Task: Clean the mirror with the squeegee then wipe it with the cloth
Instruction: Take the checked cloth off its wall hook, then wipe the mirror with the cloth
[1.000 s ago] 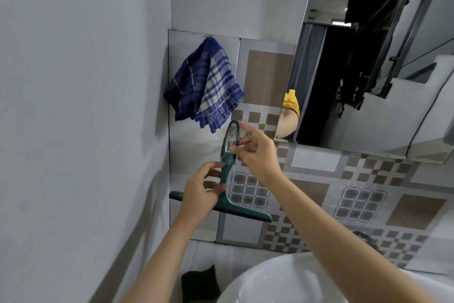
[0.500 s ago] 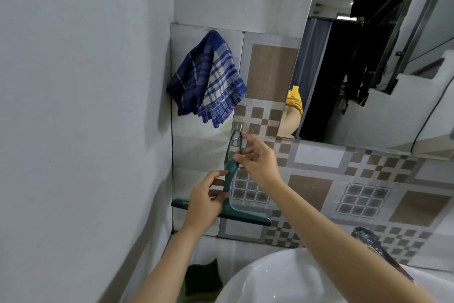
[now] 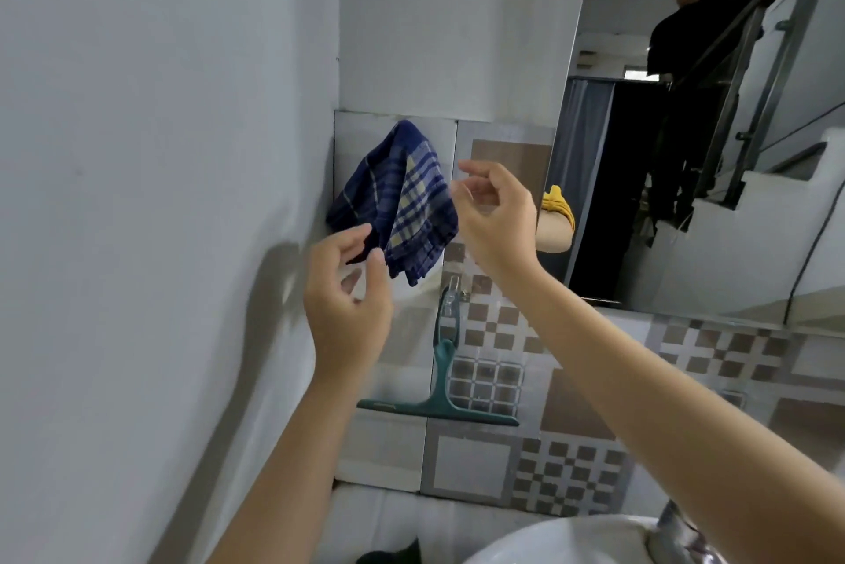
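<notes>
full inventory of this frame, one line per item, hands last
cloth: 1, blue and cream plaid, hanging on the tiled wall near the corner
squeegee: 1, green, hanging from a clear hook below the cloth, blade at the bottom
mirror: 1, upper right, reflecting a person in black and a stair rail
tiled wall: 1, grey and brown pattern, under and left of the mirror
side wall: 1, pale grey, left
sink: 1, white, bottom right
tap: 1, metal, over the sink
dark object: 1, bottom edge, cannot identify
left hand: empty, fingers open, just below the cloth
right hand: empty, fingers open, beside the cloth
</notes>
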A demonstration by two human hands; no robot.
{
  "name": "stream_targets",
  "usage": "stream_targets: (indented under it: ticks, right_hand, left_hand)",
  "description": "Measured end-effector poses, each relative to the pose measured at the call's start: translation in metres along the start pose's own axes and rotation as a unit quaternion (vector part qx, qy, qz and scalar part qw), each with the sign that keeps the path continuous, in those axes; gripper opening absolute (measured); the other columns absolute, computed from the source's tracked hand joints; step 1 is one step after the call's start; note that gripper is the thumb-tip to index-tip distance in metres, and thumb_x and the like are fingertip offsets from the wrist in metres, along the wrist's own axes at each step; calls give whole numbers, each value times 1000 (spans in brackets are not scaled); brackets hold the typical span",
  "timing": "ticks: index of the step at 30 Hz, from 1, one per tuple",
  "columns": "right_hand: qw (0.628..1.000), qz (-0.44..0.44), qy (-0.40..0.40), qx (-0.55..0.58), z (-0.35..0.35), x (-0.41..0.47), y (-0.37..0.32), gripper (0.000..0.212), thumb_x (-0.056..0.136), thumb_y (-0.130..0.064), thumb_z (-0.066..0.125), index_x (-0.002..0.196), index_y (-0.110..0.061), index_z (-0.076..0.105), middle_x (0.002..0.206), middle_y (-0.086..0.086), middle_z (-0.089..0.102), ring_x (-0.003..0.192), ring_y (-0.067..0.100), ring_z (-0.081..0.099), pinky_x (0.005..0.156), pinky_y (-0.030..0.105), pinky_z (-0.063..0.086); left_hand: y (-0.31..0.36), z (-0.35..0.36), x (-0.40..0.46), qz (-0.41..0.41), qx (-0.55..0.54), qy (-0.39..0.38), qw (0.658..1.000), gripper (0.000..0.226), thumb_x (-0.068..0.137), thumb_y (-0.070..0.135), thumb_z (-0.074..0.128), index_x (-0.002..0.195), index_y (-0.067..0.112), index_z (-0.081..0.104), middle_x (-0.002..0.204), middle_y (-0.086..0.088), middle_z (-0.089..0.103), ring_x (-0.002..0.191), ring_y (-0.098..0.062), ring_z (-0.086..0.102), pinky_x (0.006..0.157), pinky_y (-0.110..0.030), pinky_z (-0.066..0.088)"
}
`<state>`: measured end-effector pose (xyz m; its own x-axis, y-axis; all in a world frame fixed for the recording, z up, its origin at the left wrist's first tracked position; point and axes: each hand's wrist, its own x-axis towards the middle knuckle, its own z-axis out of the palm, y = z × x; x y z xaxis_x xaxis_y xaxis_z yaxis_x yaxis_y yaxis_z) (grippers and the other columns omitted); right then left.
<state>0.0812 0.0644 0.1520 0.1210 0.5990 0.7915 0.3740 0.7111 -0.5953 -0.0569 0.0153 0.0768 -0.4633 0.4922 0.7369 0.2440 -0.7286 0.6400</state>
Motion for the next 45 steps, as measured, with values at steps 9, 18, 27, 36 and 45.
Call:
stream_targets:
  ticks: [9, 18, 27, 36, 45]
  right_hand:
    - [990, 47, -122, -56, 22, 56, -15, 34, 91, -32, 63, 125, -28, 56, 99, -1, 65, 80, 6, 60, 67, 20, 50]
    - [975, 69, -210, -11, 26, 80, -30, 19, 86, -25, 70, 99, -35, 61, 84, 14, 70, 77, 26, 69, 76, 40, 59]
    - [948, 129, -263, 123, -2, 97, -74, 27, 90, 0, 59, 97, -23, 69, 77, 8, 67, 71, 20, 63, 71, 34, 56]
    - [952, 131, -263, 89, -73, 87, -121, 28, 87, 0, 61, 98, -25, 70, 96, 5, 71, 82, 16, 63, 77, 39, 55]
    - [954, 161, -202, 151, -147, 63, -125, 27, 87, 2, 62, 93, -23, 71, 78, -8, 73, 66, 8, 65, 65, 28, 51]
  left_hand:
    - [29, 20, 107, -88, 70, -113, 987, 19, 91, 23, 50, 107, 23, 61, 104, 12, 62, 97, -5, 57, 87, -30, 48]
    - [27, 27, 106, -146, 0, -150, 978, 17, 90, 15, 57, 99, 26, 65, 95, 2, 67, 89, -13, 64, 69, -23, 48]
    - [51, 24, 91, -154, -87, -127, 976, 17, 91, 10, 57, 101, 21, 65, 96, -3, 70, 91, -16, 67, 75, -28, 56]
    - [105, 10, 29, -153, -85, -233, 957, 21, 92, 18, 56, 111, 21, 64, 66, -7, 60, 52, -7, 56, 49, -12, 44]
    - [159, 34, -24, -167, -125, -406, 890, 67, 87, 45, 44, 145, 46, 10, 132, -3, 55, 98, -16, 67, 63, -11, 51]
